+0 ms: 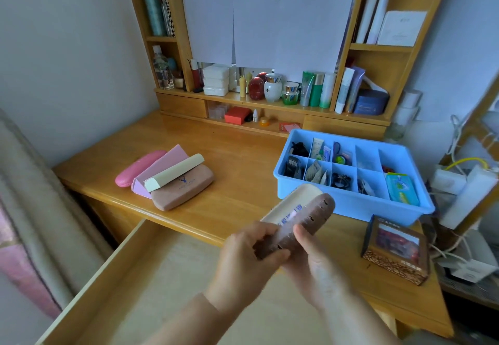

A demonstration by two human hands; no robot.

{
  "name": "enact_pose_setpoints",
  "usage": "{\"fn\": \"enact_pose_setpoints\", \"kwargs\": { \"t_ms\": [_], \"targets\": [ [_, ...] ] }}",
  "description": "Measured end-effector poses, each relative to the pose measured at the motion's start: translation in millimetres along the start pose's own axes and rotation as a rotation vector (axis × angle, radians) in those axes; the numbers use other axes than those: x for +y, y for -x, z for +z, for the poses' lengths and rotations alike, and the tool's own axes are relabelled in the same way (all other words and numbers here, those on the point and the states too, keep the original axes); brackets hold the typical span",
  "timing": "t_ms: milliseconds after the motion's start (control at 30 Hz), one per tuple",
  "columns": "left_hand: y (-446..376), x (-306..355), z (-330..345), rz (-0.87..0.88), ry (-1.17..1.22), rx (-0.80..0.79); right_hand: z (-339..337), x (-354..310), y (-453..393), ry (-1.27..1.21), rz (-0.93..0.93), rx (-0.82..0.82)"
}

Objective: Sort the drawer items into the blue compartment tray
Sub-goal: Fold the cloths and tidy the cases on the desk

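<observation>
Four cases (167, 177) stacked far left on the desk (237, 182) — apparently set aside as too long for any compartment. Open drawer (129, 277) below, seemingly emptied. Left hand (251, 253) and right hand (318, 261), fingers curled, gripping a brown case (299, 223) and cream case (291, 204) together above the desk edge — likely for inspection. Blue compartment tray (359, 204) at right, mostly filled.

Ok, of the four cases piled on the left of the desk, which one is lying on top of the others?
The cream case. It rests across the lilac case and the brown case; the pink case lies beside them on the desk.
</observation>
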State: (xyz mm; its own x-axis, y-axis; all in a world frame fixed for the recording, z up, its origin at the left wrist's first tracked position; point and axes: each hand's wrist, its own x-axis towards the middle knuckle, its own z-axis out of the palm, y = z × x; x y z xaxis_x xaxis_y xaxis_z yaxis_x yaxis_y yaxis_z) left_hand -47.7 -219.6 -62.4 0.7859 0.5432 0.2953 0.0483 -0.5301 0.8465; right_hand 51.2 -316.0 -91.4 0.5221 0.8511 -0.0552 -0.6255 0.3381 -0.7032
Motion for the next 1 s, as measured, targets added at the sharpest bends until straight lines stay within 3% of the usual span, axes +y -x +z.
{"fn": "enact_pose_setpoints", "kwargs": {
  "t_ms": [167, 267, 333, 533, 600, 700, 767, 833, 900, 1000],
  "targets": [
    [22.8, 16.5, 15.1, 0.015, 0.011, -0.049, 5.8, 11.3, 16.6, -0.223, -0.018, 0.163],
    [27.4, 20.7, 10.2, 0.398, -0.442, -0.061, 8.4, 12.0, 23.3, -0.227, -0.056, 0.238],
    [31.1, 20.6, 10.0, 0.508, -0.608, -0.028, 13.0, 11.5, 26.6, -0.305, -0.046, 0.226],
    [49.2, 13.9, 16.7, 0.649, -0.494, 0.069, 10.8, 5.5, 32.4, -0.299, 0.032, 0.166],
    [55.3, 12.6, 15.9, 0.633, -0.349, 0.113, 18.3, 2.9, 34.5, -0.239, 0.088, 0.131],
    [60.5, 15.3, 11.0, 0.492, -0.103, 0.227, 25.7, 1.2, 30.7, -0.208, 0.08, 0.235],
    [56.5, 14.7, 7.3, 0.285, 0.028, 0.243, 24.0, 1.6, 27.6, -0.207, 0.074, 0.297],
    [47.0, 11.9, 2.0, 0.033, 0.13, 0.147, 23.8, 3.7, 27.8, -0.183, 0.126, 0.315],
    [38.6, 4.4, -0.6, -0.091, 0.086, 0.011, 24.8, 7.1, 26.6, -0.168, 0.183, 0.31],
    [33.4, -5.7, -4.7, 0.003, -0.163, 0.009, 27.2, 12.1, 17.4, -0.116, 0.207, 0.352]
  ]
}}
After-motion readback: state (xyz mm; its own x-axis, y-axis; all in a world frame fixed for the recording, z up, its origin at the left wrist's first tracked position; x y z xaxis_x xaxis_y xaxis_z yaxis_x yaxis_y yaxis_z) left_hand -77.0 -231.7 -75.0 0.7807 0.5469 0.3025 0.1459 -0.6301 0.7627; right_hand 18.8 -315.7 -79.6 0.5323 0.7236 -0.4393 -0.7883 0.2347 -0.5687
